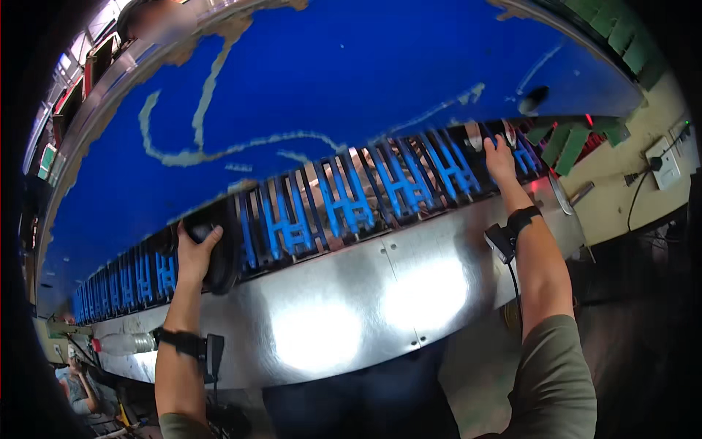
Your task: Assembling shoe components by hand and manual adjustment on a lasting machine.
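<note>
My left hand point(196, 252) grips a black, rounded, shoe-like thing point(225, 260) at the near edge of a slatted conveyor, its thumb lying over the top. To the right, my right hand point(500, 159) reaches over the same conveyor. Its thumb and fingers close around a dark thing with pale patches, mostly hidden by the hand and the shade. Blue slatted carriers point(351, 201) run in a row between my hands, under the edge of a big blue panel point(329, 80) with scraped, pale streaks.
A shiny metal ledge point(358, 252) runs along my side of the conveyor. A clear plastic bottle point(128, 344) lies on its left end. Green flaps point(567, 150) hang at the right, near a wall socket point(665, 172) with a plugged cable. Another person point(77, 388) is at the lower left.
</note>
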A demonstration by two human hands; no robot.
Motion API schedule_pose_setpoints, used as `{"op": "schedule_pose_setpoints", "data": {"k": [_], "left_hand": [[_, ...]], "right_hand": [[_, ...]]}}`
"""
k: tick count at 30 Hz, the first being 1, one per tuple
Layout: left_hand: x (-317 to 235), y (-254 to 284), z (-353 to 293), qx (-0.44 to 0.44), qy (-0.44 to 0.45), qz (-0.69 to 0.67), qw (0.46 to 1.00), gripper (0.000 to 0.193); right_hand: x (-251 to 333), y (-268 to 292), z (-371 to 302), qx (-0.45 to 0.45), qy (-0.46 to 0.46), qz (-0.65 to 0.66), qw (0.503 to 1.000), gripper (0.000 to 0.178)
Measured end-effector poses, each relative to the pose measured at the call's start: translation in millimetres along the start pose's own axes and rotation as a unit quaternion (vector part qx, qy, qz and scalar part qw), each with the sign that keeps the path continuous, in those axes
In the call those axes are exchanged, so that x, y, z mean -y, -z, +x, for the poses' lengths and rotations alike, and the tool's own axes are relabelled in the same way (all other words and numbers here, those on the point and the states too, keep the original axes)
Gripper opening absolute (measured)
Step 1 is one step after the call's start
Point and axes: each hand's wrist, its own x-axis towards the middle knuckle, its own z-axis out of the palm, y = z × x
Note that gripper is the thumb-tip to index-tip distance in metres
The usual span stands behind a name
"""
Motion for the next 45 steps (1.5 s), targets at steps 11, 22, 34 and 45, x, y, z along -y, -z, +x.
{"op": "schedule_pose_setpoints", "data": {"k": [11, 22, 34, 45], "left_hand": [[-30, -26, -55, 0.05, -0.156, 0.338, 0.927, 0.075], [-399, -46, -165, 0.144, -0.608, 0.038, 0.779, 0.056], [-640, -183, -60, 0.118, -0.582, 0.139, 0.792, 0.057], [-692, -232, 12, 0.115, -0.424, 0.351, 0.827, 0.044]], "right_hand": [[54, -45, -24, -0.028, -0.078, 0.121, 0.989, 0.079], [-18, 137, -285, 0.067, -0.231, 0.617, 0.749, 0.056], [-41, 116, -275, -0.008, 0.167, 0.214, 0.963, 0.065], [-48, 122, -266, -0.088, 0.212, 0.193, 0.954, 0.055]]}}
